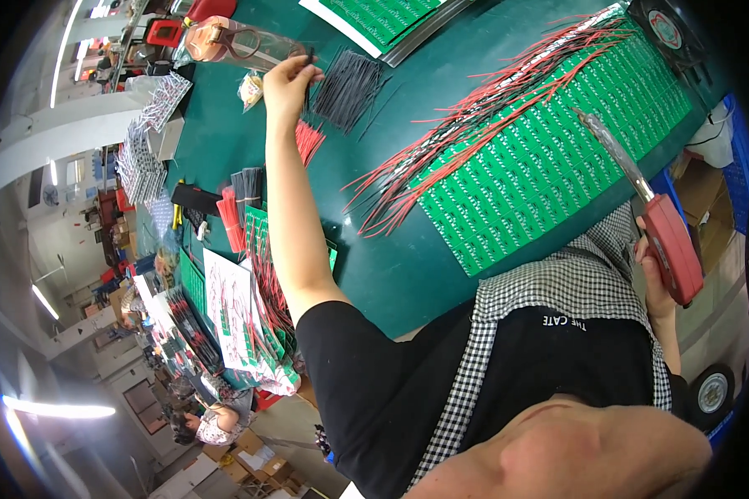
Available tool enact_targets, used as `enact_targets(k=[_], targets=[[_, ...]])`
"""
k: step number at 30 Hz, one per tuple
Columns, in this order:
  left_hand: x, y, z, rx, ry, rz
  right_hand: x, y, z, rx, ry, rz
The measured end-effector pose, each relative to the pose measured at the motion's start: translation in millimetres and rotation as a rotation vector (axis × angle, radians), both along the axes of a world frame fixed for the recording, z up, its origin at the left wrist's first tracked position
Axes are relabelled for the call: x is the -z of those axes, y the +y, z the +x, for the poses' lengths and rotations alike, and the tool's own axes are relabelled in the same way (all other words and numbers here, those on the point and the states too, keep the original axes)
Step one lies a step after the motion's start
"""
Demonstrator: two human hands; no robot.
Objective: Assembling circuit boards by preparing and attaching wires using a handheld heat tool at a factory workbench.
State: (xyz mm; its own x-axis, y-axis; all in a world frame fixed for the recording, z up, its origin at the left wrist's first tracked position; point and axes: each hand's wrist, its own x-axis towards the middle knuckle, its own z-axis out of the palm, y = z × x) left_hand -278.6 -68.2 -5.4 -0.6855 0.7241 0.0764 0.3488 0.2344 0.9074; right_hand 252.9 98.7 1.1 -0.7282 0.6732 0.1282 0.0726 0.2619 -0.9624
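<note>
Black thin wire (310, 56) pinched by left hand (289, 81) beside black wire pile (347, 90). Red plastic soldering gun (672, 249) gripped by right hand (657, 283) near green circuit boards (516, 200)

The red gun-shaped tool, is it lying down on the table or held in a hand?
Held: the right hand grips the red gun-shaped tool, whose body shows past the table's edge.

Green tabletop (399, 283), glowing tube light (58, 408), white beam (62, 133), cardboard boxes (262, 467) below, grey floor (728, 320)
</note>
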Motion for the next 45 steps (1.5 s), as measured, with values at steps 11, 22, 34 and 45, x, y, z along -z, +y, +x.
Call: enact_targets(k=[11,22,34,45], targets=[[8.1,13.5,137.1,-0.140,-0.121,0.357,-2.4,2.1,3.3,-0.027,0.029,-0.029],[-58.0,55.0,269.1,0.804,-1.079,-0.179,-27.6,44.6,-65.0,-0.221,0.145,0.442],[-40.8,52.6,285.4,0.706,-1.057,-0.148,-17.7,18.2,-72.8,-0.268,0.263,0.395],[-21.4,66.2,301.9,0.762,-1.207,-0.166,-11.6,-4.7,-76.2,-0.177,0.047,-0.389]])
